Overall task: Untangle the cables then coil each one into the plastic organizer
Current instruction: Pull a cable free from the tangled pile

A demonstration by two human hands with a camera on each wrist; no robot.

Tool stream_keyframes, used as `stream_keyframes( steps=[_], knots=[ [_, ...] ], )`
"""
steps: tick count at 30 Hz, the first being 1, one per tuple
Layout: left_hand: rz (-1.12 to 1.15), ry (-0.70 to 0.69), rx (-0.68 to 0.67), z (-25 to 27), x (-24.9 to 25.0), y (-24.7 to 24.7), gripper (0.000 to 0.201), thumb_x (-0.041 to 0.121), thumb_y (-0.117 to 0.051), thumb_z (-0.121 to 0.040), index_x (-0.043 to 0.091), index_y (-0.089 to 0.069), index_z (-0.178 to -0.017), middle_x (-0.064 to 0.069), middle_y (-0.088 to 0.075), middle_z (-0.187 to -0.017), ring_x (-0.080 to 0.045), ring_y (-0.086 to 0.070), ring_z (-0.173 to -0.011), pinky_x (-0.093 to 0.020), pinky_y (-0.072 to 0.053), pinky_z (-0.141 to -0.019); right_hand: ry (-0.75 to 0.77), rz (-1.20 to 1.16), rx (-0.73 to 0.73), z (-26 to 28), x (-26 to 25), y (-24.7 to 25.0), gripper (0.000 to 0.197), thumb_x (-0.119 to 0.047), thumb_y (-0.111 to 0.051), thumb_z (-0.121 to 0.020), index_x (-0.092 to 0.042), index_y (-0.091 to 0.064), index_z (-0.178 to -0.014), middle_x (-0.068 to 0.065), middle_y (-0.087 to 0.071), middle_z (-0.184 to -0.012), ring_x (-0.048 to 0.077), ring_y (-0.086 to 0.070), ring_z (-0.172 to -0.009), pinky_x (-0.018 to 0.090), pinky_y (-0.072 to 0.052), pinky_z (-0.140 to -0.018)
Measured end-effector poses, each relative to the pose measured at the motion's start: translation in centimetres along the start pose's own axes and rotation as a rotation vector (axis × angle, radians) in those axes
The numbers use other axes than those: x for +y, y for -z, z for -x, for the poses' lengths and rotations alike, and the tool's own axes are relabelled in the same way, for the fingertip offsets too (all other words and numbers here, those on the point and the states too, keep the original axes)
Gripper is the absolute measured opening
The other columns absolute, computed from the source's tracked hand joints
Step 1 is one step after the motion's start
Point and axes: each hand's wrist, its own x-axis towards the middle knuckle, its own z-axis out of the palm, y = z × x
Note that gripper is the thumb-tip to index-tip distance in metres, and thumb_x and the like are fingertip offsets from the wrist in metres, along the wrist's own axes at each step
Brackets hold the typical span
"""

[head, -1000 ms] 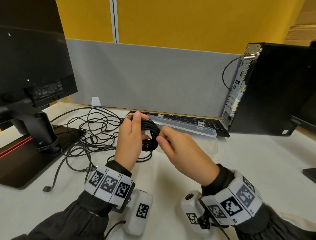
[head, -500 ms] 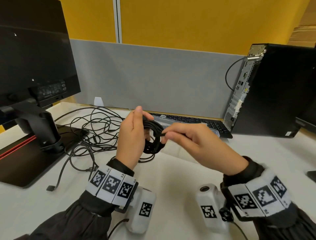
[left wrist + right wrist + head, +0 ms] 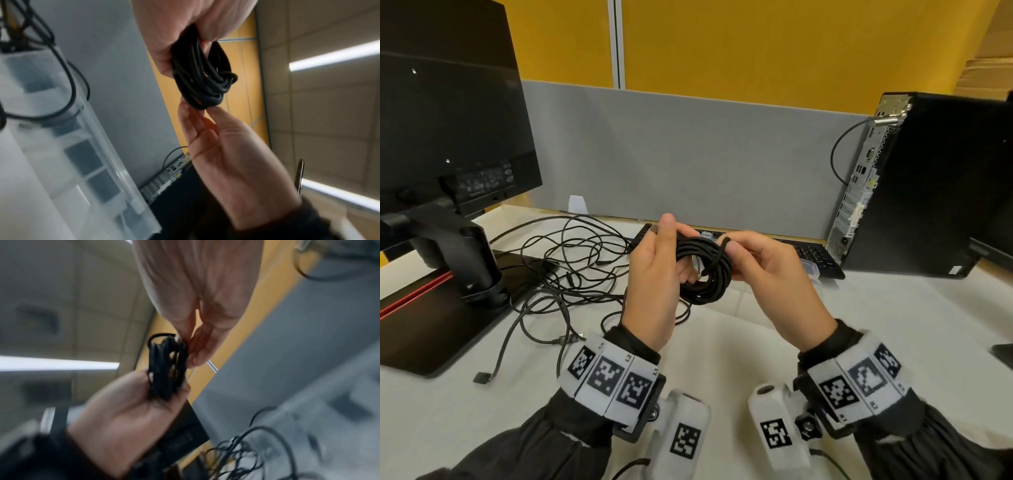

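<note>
**Q:** Where's the cable?

**Me:** The coil (image 3: 705, 270) is up off the desk, between both my hands, in front of the keyboard (image 3: 811, 253). My left hand (image 3: 654, 274) grips one side of the loops, fingers curled through them, thumb up. My right hand (image 3: 774, 274) pinches the tail end (image 3: 717, 257) where it crosses over the bundle. Neither hand is loose; both are grasping the same cable.

**Q:** Step in hand?

**Me:** Finishing the wrap, I judge. The tail lies across the loops and wants tucking so the coil holds its shape.

**Q:** How to do it well?

**Me:** Keep the left grip firm so the loops don't spring apart. Lead the tail through the centre and snug it down gently, not hard enough to kink it. Keep the bundle flat and small enough for a compartment.

**Q:** Organizer?

**Me:** Clear plastic, lying behind my hands by the keyboard; the left wrist view shows its divided cells (image 3: 86, 155). Which cell is free I can't tell; that view is blurred.

**Q:** Anything left?

**Me:** Yes. The tangle (image 3: 571, 263) of thin black cables sits on the desk to my left, near the monitor stand (image 3: 458, 260), apart from this coil. A PC tower (image 3: 928, 185) stands to the right.
</note>
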Motion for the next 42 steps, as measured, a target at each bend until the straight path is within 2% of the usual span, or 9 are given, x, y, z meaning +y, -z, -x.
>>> stream_keyframes(
  steps=[4, 7, 13, 19, 24, 30, 34, 38, 42],
  knots=[
    [-0.159, -0.102, 0.012, 0.1, -0.5, 0.0, 0.035, 0.047, -0.042, -0.084, 0.014, -0.054, -0.081, 0.011, -0.053, -0.053, -0.004, -0.046, -0.050, -0.020, -0.039, -0.053, -0.184, -0.359, -0.063, 0.3, 0.0, 0.1, 0.021, -0.012, -0.047, -0.096, -0.002, -0.064, -0.103, 0.006, -0.068, -0.091, 0.013, -0.065, -0.081, 0.022, -0.052, -0.072],
    [-0.181, -0.109, 0.055, 0.0, -1.1, 0.2, 0.038, 0.053, -0.048, -0.084, 0.016, -0.052, -0.081, -0.008, -0.056, -0.070, -0.022, -0.053, -0.065, -0.035, -0.044, -0.063, -0.246, -0.462, -0.119, 0.7, -0.2, 0.0, 0.022, -0.010, -0.047, -0.095, 0.001, -0.063, -0.107, 0.008, -0.070, -0.092, 0.016, -0.067, -0.083, 0.023, -0.053, -0.071],
    [-0.228, -0.174, 0.119, -0.1, -1.2, 0.5, 0.023, 0.036, -0.051, -0.093, 0.018, -0.049, -0.079, 0.008, -0.048, -0.058, -0.008, -0.044, -0.051, -0.025, -0.038, -0.050, -0.268, -0.435, -0.145, 0.9, -1.7, -0.3, 0.028, -0.028, -0.057, -0.088, -0.009, -0.058, -0.108, 0.004, -0.070, -0.083, 0.019, -0.068, -0.081, 0.029, -0.055, -0.075],
    [-0.114, -0.123, 0.131, 0.1, -1.1, 0.1, 0.028, 0.047, -0.052, -0.083, 0.019, -0.051, -0.083, -0.013, -0.057, -0.080, -0.030, -0.056, -0.076, -0.053, -0.049, -0.073, -0.182, -0.159, -0.077, 1.0, -2.0, -0.5, 0.038, -0.029, -0.071, -0.074, -0.012, -0.055, -0.105, 0.009, -0.071, -0.091, 0.018, -0.071, -0.081, 0.032, -0.057, -0.079],
    [-0.105, -0.184, 0.139, 0.1, -1.3, 0.0, 0.022, 0.041, -0.046, -0.085, 0.019, -0.047, -0.082, -0.009, -0.052, -0.070, -0.027, -0.051, -0.067, -0.033, -0.042, -0.056, -0.115, -0.065, -0.092, 0.9, -1.5, -0.2, 0.019, -0.028, -0.066, -0.081, -0.015, -0.058, -0.093, 0.006, -0.072, -0.093, 0.018, -0.069, -0.088, 0.042, -0.054, -0.087],
    [-0.044, -0.191, 0.130, 0.3, -1.5, -0.1, 0.022, 0.039, -0.046, -0.089, 0.019, -0.046, -0.080, 0.001, -0.051, -0.064, -0.019, -0.049, -0.059, -0.022, -0.039, -0.049, -0.213, -0.255, -0.175, 0.7, -1.0, 0.0, 0.033, -0.029, -0.062, -0.079, -0.005, -0.057, -0.101, 0.011, -0.072, -0.096, 0.022, -0.069, -0.090, 0.039, -0.052, -0.091],
    [-0.034, -0.122, -0.013, 0.2, -1.4, -0.2, 0.025, 0.041, -0.051, -0.088, 0.018, -0.045, -0.085, 0.012, -0.054, -0.063, -0.001, -0.049, -0.054, -0.015, -0.041, -0.054, -0.230, -0.390, -0.158, 0.5, -0.9, 0.7, 0.031, -0.025, -0.064, -0.075, -0.007, -0.055, -0.098, 0.007, -0.072, -0.088, 0.019, -0.067, -0.084, 0.032, -0.052, -0.086],
    [-0.239, 0.019, -0.249, -0.2, -1.4, 0.8, 0.062, 0.032, -0.083, -0.055, 0.022, -0.044, -0.102, 0.001, -0.061, -0.096, -0.002, -0.063, -0.084, -0.023, -0.053, -0.078, -0.238, -0.409, -0.124, 0.2, -0.8, 1.5, 0.030, -0.028, -0.064, -0.074, -0.007, -0.056, -0.095, 0.003, -0.072, -0.080, 0.014, -0.067, -0.077, 0.024, -0.052, -0.076],
    [-0.182, 0.244, -0.417, -0.2, -0.5, 1.5, 0.058, 0.004, -0.076, -0.069, 0.020, -0.039, -0.110, -0.005, -0.058, -0.113, -0.013, -0.065, -0.100, -0.031, -0.057, -0.077, -0.257, -0.369, -0.112, 0.1, -0.6, 1.6, 0.036, -0.030, -0.065, -0.072, -0.007, -0.056, -0.097, 0.004, -0.073, -0.081, 0.014, -0.067, -0.077, 0.022, -0.049, -0.074]
  ],
)
